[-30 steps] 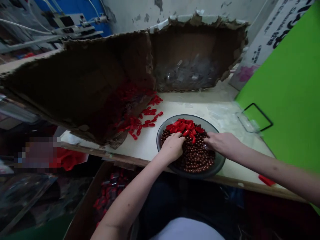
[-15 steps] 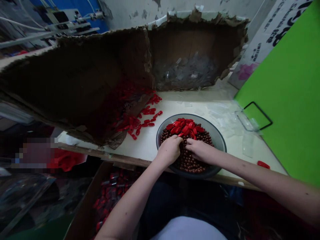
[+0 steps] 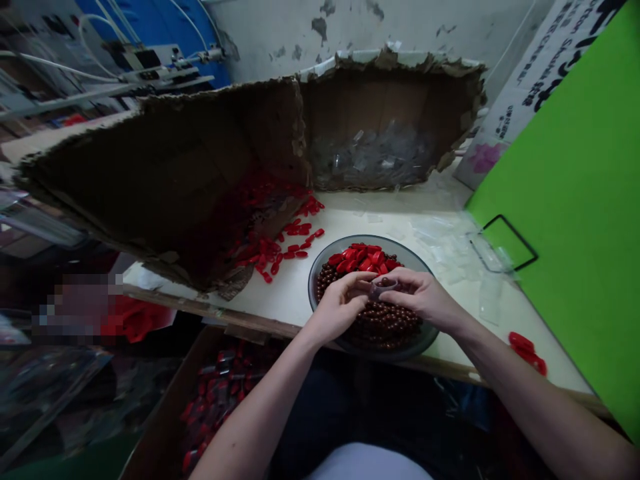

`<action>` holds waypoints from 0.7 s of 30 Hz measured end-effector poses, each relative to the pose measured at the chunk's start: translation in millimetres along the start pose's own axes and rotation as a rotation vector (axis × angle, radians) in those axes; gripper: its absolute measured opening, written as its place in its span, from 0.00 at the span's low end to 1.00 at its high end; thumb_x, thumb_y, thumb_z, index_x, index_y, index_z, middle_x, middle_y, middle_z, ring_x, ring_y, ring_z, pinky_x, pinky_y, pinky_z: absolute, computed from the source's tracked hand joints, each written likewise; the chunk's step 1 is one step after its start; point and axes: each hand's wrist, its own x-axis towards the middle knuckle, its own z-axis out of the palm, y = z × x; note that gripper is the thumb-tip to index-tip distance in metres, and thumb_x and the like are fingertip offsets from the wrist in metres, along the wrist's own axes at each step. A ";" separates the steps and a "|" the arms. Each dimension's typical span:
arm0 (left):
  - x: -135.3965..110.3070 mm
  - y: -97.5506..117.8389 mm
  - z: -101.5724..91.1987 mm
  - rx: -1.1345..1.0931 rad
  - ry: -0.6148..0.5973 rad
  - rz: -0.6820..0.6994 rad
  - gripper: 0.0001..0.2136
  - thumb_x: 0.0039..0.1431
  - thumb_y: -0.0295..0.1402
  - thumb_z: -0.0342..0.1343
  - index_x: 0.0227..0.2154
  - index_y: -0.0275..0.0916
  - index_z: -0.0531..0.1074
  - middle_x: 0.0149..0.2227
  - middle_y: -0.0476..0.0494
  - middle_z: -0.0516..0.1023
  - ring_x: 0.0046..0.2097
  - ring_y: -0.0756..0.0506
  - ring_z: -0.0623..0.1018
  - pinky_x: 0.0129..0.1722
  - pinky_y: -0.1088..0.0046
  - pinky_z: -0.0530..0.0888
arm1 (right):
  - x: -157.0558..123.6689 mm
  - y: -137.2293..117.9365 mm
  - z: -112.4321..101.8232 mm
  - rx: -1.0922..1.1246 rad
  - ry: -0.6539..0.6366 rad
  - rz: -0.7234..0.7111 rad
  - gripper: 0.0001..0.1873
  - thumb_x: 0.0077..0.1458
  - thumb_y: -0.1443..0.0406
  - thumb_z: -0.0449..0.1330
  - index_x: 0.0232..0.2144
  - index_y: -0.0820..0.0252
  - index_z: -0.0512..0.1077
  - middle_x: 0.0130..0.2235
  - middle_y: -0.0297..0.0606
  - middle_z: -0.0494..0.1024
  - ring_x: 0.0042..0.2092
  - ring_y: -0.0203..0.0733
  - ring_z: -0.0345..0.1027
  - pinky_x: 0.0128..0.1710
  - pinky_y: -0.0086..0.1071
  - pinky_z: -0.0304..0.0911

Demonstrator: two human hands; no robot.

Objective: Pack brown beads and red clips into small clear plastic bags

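**Two-Handed Pinch: Position Record**

1. Held item. A small translucent piece sits above the middle of the bowl, between the left hand and the right hand. Its long axis appears to run crosswise, from one hand toward the other. Its exact form is too small to tell.

2. Hand state. Both hands are partly closed, palms turned inward, with fingertips meeting on the piece from opposite sides. Neither hand is clearly nearer to it.

3. Bowl contents. Brown beads fill the bowl. Red capsules lie on top of them, toward the far side of the bowl.

4. Surroundings. The bowl stands on the table. Loose capsules lie beyond the bowl to its left, beside a torn cardboard box. Clear plastic sleeves lie to the right of the bowl, near a green board. A carton of red items sits below the table edge, nearer the viewer than the bowl and to its left.
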 end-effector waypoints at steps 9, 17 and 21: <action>-0.3 3.4 10.1 -0.287 0.056 -0.007 0.22 0.53 0.31 0.61 0.52 0.36 0.70 0.48 0.37 0.78 0.47 0.41 0.78 0.47 0.65 0.76 | -5.8 -22.6 -7.0 0.002 -0.045 -0.020 0.21 0.53 0.60 0.63 0.50 0.54 0.73 0.49 0.40 0.79 0.46 0.46 0.74 0.47 0.40 0.70; -7.3 19.7 14.9 -0.384 0.027 -0.094 0.24 0.49 0.27 0.62 0.51 0.35 0.72 0.44 0.37 0.80 0.42 0.42 0.81 0.43 0.68 0.76 | -7.8 -32.8 -16.7 0.019 -0.051 -0.050 0.16 0.52 0.61 0.64 0.45 0.54 0.75 0.47 0.38 0.80 0.48 0.45 0.74 0.52 0.39 0.68; -7.8 17.5 11.5 -0.441 -0.035 -0.116 0.24 0.48 0.25 0.59 0.52 0.37 0.72 0.43 0.38 0.81 0.42 0.42 0.81 0.39 0.72 0.74 | -7.7 -34.0 -18.5 0.020 -0.052 -0.028 0.16 0.52 0.61 0.64 0.45 0.54 0.76 0.47 0.38 0.80 0.48 0.44 0.74 0.52 0.40 0.68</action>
